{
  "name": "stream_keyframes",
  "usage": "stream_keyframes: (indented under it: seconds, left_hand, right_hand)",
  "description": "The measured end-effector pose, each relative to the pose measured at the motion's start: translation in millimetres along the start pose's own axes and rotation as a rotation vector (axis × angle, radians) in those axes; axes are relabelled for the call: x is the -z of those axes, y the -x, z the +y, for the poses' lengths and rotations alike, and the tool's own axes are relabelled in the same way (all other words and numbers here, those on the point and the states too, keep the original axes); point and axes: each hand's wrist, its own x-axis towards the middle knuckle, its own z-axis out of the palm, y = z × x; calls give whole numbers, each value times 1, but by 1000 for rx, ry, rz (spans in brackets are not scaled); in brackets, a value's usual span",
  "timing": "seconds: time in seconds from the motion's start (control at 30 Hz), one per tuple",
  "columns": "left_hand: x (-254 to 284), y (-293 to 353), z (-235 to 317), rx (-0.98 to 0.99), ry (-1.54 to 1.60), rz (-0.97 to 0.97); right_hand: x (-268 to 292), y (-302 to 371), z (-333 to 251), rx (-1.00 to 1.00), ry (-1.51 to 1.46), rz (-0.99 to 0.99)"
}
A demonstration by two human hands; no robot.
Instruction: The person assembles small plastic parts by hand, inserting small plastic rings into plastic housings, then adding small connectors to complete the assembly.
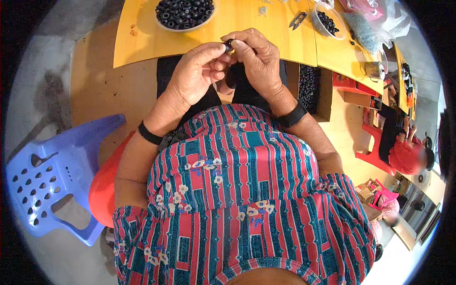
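Note:
In front of me, at the table's near edge, my left hand (194,71) and my right hand (260,59) meet fingertip to fingertip. Between them they pinch a small black ring-shaped part (228,46), mostly covered by the fingers. Both hands are closed on it, thumbs and forefingers pressed together. Just beyond my left hand stands a round translucent bowl (186,30) heaped with black ring-shaped parts (184,12). To the right, a smaller plastic tub (319,29) holds small black pieces (328,23). A pair of thread snips (298,20) lies beside that tub.
The yellow table (137,45) carries small silvery bits (262,10), plastic bags (392,23) and a metal cup (374,70). Below it, a cardboard box (324,97) contains many black parts. A blue plastic chair (61,166) stands left. Another person (403,156) sits far right.

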Motion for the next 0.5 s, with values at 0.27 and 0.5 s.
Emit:
stream_keyframes:
  seconds: [0.27, 0.5]
  left_hand:
    - [-5, 3, 1, -24, -100, -37]
    - [-4, 3, 1, -27, -132, -53]
  right_hand:
    - [8, -3, -4, -266, -301, -143]
    - [10, -4, -3, -323, -373, -120]
